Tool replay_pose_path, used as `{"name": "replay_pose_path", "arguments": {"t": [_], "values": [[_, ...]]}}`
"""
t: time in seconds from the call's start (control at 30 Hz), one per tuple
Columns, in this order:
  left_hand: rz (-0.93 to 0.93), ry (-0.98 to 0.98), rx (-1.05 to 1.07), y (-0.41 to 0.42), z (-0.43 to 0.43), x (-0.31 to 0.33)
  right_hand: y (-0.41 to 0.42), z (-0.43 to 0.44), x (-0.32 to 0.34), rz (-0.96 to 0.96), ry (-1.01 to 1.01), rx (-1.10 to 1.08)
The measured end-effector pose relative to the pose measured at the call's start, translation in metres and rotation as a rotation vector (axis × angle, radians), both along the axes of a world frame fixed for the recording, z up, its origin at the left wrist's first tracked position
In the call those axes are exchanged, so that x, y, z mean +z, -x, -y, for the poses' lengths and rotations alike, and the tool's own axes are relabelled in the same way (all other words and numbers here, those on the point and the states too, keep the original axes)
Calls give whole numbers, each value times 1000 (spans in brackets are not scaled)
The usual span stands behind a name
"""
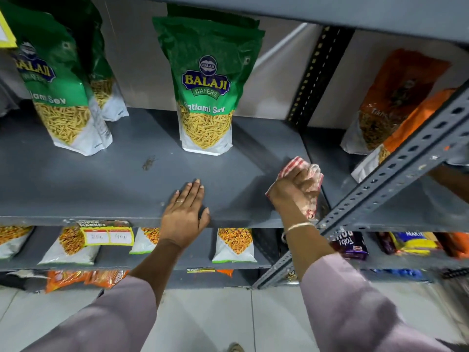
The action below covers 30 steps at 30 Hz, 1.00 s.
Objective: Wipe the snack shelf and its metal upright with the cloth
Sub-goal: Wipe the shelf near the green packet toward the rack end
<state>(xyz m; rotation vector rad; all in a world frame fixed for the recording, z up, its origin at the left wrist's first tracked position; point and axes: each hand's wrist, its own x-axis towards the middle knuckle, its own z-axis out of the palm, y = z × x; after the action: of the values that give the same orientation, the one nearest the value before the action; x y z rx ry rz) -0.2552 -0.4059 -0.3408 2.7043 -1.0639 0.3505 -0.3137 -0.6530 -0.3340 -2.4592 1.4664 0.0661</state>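
Pale floor tiles (208,316) with thin dark joints run along the near edge. A light grey back panel (142,59) closes the far side behind the racks. Lower tiers (177,262) hold more packets. Another grey rack (418,207) adjoins on the right. Lighting is even and soft.

The right hand (291,189) hides most of the cloth (311,196); orange packets (396,97) at the shelf's (101,189) right end are blurred, their print unreadable, partly behind the metal upright (396,171)
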Motion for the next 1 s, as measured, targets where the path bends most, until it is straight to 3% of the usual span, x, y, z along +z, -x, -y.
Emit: {"name": "replay_pose_path", "arguments": {"t": [0.1,0.17,0.2,0.3,0.4,0.47,0.57,0.67,0.73,0.83,0.87,1.0], "values": [[-28,-6,5,1,1,0,21,-66,34,-36,197,104],[-40,-18,11,3,0,0,30,-103,32,58,254,328],[-41,-17,12,3,0,1,31,-113,35,146,185,366],[-48,-27,25,2,-1,1,15,-94,62,523,-46,126],[-53,-34,7,3,-1,2,8,-40,79,670,-113,-77],[-44,-32,-2,4,-2,3,17,-15,68,558,-202,-22],[-37,-19,0,3,-2,1,38,-14,42,79,-11,-11],[-33,-9,14,2,-1,0,43,-41,39,32,73,-100],[-33,-19,12,2,0,-1,39,-70,37,-28,149,-44],[-21,-30,7,2,0,0,27,-95,37,46,196,268],[-20,-31,8,1,0,0,20,-90,45,120,177,281],[-14,-31,-2,0,-1,-3,15,-30,58,342,127,-48]]}}
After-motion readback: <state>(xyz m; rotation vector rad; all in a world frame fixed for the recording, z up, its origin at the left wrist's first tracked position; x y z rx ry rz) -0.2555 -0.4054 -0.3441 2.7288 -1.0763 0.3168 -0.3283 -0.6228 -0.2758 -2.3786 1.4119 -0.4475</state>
